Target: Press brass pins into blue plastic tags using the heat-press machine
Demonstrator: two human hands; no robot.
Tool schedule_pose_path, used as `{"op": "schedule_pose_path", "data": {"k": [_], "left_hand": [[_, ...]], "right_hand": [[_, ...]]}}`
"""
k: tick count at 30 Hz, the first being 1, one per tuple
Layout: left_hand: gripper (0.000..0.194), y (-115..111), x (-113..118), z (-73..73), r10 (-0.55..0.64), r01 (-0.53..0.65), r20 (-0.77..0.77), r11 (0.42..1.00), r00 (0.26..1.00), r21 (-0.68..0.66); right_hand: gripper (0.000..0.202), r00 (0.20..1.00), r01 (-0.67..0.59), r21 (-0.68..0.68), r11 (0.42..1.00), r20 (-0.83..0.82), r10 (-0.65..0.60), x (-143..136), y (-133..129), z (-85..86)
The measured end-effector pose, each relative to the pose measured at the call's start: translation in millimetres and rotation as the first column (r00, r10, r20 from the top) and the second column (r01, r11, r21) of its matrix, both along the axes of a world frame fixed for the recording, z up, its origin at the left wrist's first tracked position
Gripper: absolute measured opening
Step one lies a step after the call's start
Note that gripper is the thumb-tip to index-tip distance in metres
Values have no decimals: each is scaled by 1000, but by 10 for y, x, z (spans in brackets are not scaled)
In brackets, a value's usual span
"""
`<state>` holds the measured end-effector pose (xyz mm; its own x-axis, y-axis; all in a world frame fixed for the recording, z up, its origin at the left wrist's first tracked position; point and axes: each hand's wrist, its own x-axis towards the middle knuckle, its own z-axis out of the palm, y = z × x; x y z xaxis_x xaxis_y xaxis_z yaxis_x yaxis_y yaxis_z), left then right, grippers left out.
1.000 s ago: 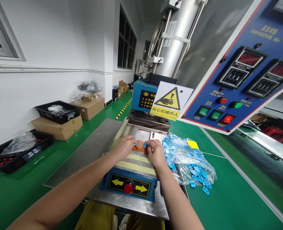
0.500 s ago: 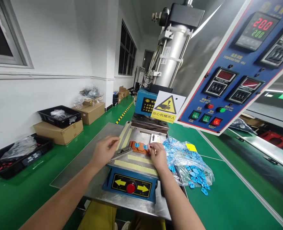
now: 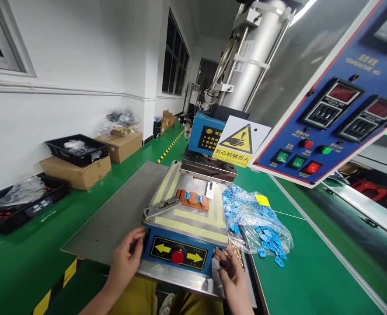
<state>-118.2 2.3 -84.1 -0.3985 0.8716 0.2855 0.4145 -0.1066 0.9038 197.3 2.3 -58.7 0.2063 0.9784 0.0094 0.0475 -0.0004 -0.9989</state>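
Black plastic at far left: a tray (image 3: pixel 26 201) on the green floor, clear film and reddish parts inside; next to it a cardboard box (image 3: pixel 77 173) bearing a second black tray (image 3: pixel 78 151), with a further carton (image 3: pixel 125 146) behind, film-wrapped goods on top.

Bare metal tabletop (image 3: pixel 114 205) follows; over it my left hand (image 3: pixel 127 256), fingers bent, thumb apart from them, nothing gripped; the fingertips reach the left flank of the blue machine base (image 3: pixel 147 245), though I cannot tell whether they press on anything there.

On the base lies a metal plate (image 3: pixel 170 216) with yellow strips; a slotted metal bar (image 3: pixel 162 208) sits at an angle on its left, its inner end at the orange block (image 3: pixel 192 203); the block rests mid-plate, in front of the press head (image 3: pixel 209 168), and carries two blue pieces (image 3: pixel 200 199) side by side; below, on the base's front, a red button (image 3: pixel 177 257) between two yellow arrows.

My right hand (image 3: pixel 233 273) is at the base's right flank, fingers loosely curled and spread, thumb free, no part held; fingertips near a dark side knob, contact uncertain; small gold-coloured parts (image 3: pixel 235 251) lie just behind that hand; then a clear bag (image 3: pixel 245 216) spilling blue pieces onto the green surface; above, at far right, the blue control panel (image 3: pixel 294 144).
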Motion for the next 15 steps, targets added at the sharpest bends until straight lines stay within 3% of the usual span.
{"op": "schedule_pose_path", "data": {"k": [5,11,13,15], "left_hand": [[34,43,-39,69,10,-11,-43,1000,999,-21],[30,160,-178,18,-40,36,-49,997,998,-64],[30,251,-279,14,-69,66,-30,995,997,-78],[32,372,-387,26,-85,87,31,994,996,-71]], "right_hand": [[68,991,-15,-67,998,128,24,41,34,93],[57,982,-102,-40,994,158,107,162,88,266],[51,970,-54,-36,998,237,61,360,102,323],[46,927,96,-21,995,366,-82,678,84,351]]}}
